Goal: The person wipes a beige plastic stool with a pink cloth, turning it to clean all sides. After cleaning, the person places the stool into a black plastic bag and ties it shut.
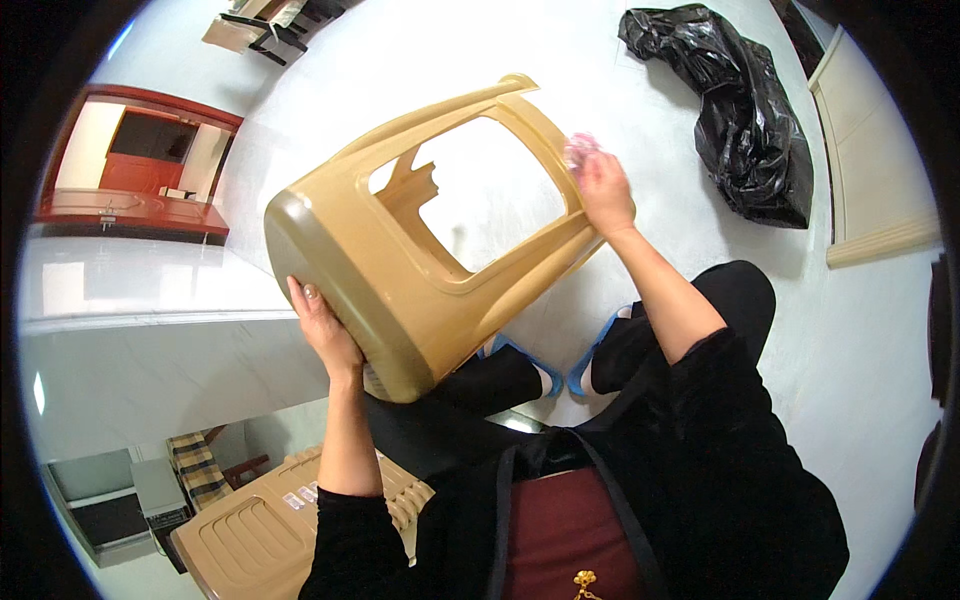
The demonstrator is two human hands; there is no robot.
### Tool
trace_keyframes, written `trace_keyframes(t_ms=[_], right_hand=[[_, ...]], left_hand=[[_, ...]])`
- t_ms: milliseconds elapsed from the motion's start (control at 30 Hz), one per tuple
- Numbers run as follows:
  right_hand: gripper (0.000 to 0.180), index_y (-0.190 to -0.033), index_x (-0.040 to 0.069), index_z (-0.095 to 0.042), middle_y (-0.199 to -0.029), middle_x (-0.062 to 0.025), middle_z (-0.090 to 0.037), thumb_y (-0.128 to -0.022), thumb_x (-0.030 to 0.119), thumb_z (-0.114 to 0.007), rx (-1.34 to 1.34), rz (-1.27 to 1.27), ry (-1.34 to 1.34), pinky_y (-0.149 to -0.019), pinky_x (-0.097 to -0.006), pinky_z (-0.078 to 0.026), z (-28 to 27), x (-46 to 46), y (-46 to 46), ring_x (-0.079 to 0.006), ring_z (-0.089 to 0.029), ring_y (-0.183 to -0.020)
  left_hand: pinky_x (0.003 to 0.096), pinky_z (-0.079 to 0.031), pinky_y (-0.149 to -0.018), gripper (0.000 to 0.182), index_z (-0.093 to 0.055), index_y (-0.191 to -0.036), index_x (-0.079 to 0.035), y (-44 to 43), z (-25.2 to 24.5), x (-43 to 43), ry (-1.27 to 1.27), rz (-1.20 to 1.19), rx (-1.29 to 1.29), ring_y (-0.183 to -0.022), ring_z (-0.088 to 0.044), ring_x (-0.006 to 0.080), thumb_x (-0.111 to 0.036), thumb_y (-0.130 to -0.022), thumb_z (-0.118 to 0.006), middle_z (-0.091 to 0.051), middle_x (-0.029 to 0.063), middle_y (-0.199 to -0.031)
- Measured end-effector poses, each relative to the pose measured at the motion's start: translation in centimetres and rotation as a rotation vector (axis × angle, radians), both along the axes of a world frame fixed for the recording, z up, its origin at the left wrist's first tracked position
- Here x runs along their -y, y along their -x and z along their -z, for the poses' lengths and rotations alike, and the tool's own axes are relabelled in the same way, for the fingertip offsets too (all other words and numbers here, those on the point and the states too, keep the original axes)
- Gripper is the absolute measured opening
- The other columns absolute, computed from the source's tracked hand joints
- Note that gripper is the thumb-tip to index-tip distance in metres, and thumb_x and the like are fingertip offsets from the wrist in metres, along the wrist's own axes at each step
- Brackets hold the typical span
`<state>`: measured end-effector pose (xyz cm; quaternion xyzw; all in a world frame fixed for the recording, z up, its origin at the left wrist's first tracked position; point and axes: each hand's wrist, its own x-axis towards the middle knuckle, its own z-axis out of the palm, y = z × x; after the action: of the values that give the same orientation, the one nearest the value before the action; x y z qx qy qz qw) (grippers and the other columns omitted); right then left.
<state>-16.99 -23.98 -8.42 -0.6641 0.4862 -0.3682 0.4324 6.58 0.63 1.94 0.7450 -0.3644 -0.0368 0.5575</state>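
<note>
A tan plastic stool (pixel 390 247) is tipped on its side before me, its darker olive-brown seat towards the lower left and its legs towards the upper right. My left hand (pixel 327 330) supports the seat end, fingers spread along its edge. At the leg end, my right hand (pixel 606 193) grips a crumpled pink and white cloth (pixel 581 148) against the outer rail. Both cloth and fingers are slightly blurred. Through the large side opening of the stool, a notched part of its far side shows.
A crumpled black plastic bag (pixel 742 127) lies on the pale floor at the upper right. Several stacked tan plastic stools (pixel 255 532) are at the lower left. My blue slippers (pixel 551 379) are below the stool. A cream door (pixel 870 142) stands at the right.
</note>
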Motion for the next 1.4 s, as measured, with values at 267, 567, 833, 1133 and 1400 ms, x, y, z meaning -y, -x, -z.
trace_keyframes(t_ms=[267, 567, 833, 1133, 1400], right_hand=[[0.019, -0.094, 0.008, -0.062, -0.095, -0.0063, -0.060, -0.076, 0.009, -0.057, 0.670, -0.311, 0.780, -0.074, -0.0341, -0.046, -10.3, -5.9, -4.6, -0.0212, -0.058, -0.086], [0.017, -0.092, 0.006, -0.061, -0.106, -0.0148, -0.058, -0.083, 0.019, -0.054, 0.448, -0.568, 0.798, -0.089, -0.0372, -0.043, -10.9, -4.9, -10.8, -0.0292, -0.054, -0.103], [0.033, -0.099, 0.004, -0.062, -0.101, -0.0129, -0.061, -0.088, 0.028, -0.043, -0.342, -0.351, 0.541, -0.084, -0.0380, -0.044, -2.3, 7.1, -8.6, -0.0281, -0.054, -0.099], [0.036, -0.099, 0.003, -0.063, -0.102, -0.0208, -0.061, -0.077, 0.029, -0.052, -0.109, 0.300, -0.275, -0.082, -0.0363, -0.044, 0.2, 10.1, -3.1, -0.0284, -0.056, -0.100], [0.015, -0.069, -0.005, -0.060, -0.074, -0.0103, -0.061, -0.074, 0.006, -0.052, 1.017, 0.565, -0.399, -0.060, -0.0302, -0.046, 2.8, 9.7, 2.0, -0.0176, -0.057, -0.066]], left_hand=[[0.0339, -0.027, -0.101, 0.051, -0.032, -0.130, 0.007, 0.2, 1.1, 0.2, -0.135, 0.037, 0.331, -0.123, -0.034, 0.0264, -0.030, -0.095, -0.035, -0.033, 0.0218, -0.135], [0.0339, -0.029, -0.100, 0.063, -0.022, -0.137, 0.004, 0.3, 1.6, -1.3, -0.056, 0.051, 0.138, -0.122, -0.035, 0.0231, -0.041, -0.094, -0.033, -0.031, 0.0169, -0.138], [0.0350, -0.023, -0.105, 0.069, -0.016, -0.139, 0.004, 0.3, 2.5, -2.8, -0.058, 0.067, 0.052, -0.129, -0.027, 0.0251, -0.045, -0.093, -0.033, -0.023, 0.0183, -0.143], [0.0314, -0.030, -0.099, 0.061, -0.019, -0.139, 0.002, 3.5, 0.4, 0.7, -0.092, 0.172, 0.154, -0.119, -0.038, 0.0218, -0.032, -0.094, -0.040, -0.036, 0.0176, -0.135], [0.0203, -0.041, -0.058, 0.060, -0.017, -0.140, -0.001, 3.1, -1.1, 4.7, 0.067, 0.434, 0.124, -0.062, -0.053, 0.0115, -0.020, -0.090, -0.043, -0.063, 0.0087, -0.083]])
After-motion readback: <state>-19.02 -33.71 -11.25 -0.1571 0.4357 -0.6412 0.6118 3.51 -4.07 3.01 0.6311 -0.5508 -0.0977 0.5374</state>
